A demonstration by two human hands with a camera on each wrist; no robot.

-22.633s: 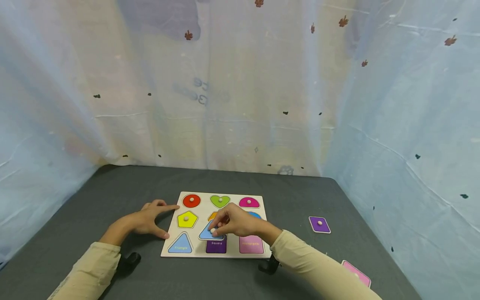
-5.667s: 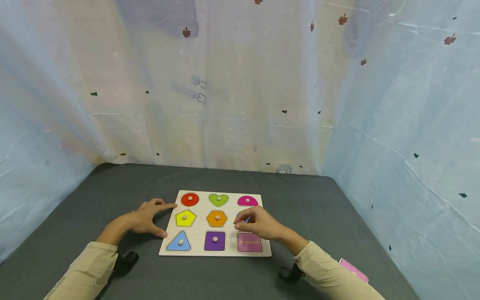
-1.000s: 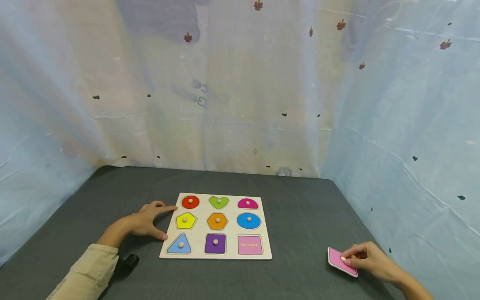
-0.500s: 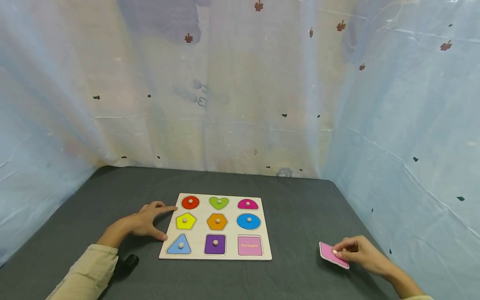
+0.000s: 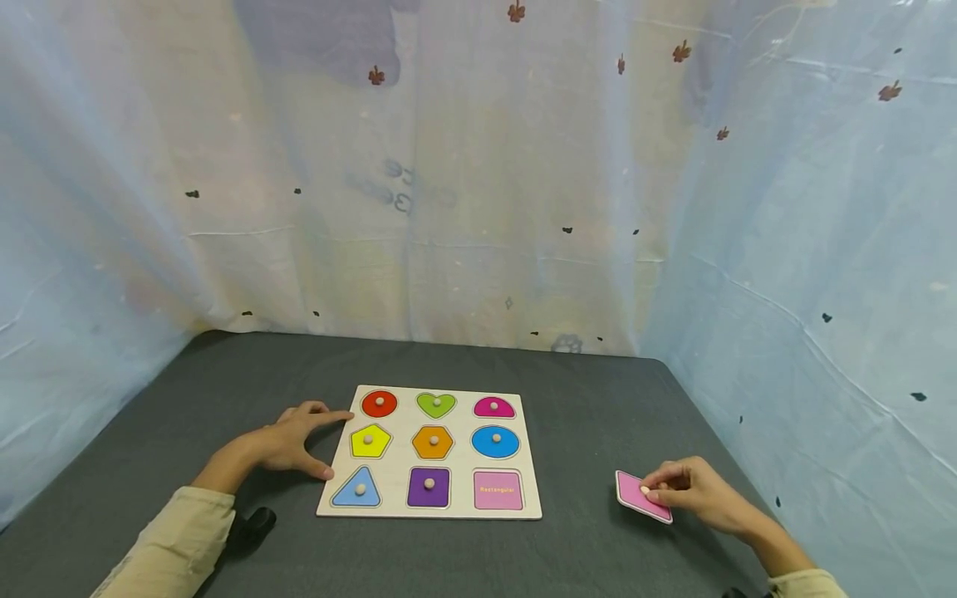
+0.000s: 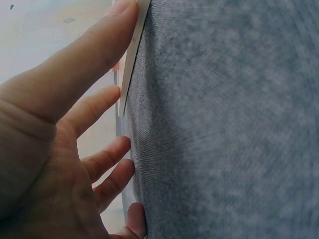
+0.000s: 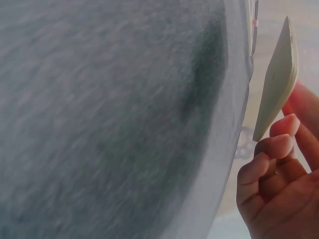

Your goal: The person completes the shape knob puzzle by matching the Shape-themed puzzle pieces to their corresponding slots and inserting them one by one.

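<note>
A wooden shape puzzle board [image 5: 458,496] lies flat on the dark cloth. My left hand [image 5: 290,438] rests at its left side, the spread thumb and index finger touching the edge. In the left wrist view the thumb [image 6: 75,64] meets the board's edge [image 6: 130,62]. To the right of the board, my right hand [image 5: 699,494] pinches the small knob of a pink rectangular puzzle piece [image 5: 631,492], held tilted above the cloth. The piece's pale underside [image 7: 279,74] shows in the right wrist view. A pink recess [image 5: 498,490] marked "Rectangular" lies at the board's near right corner.
Knobbed pieces sit in the board's other recesses, among them a purple square [image 5: 429,495], a blue oval [image 5: 486,448] and a light-blue triangle [image 5: 351,497]. Pale patterned curtains [image 5: 478,166] hang behind and at both sides of the dark-covered table [image 5: 591,399].
Earlier, the triangle, square and oval pieces went into their recesses. Over the last second my right hand has carried the pink rectangle leftward and slightly away from me. My left hand has stayed put.
</note>
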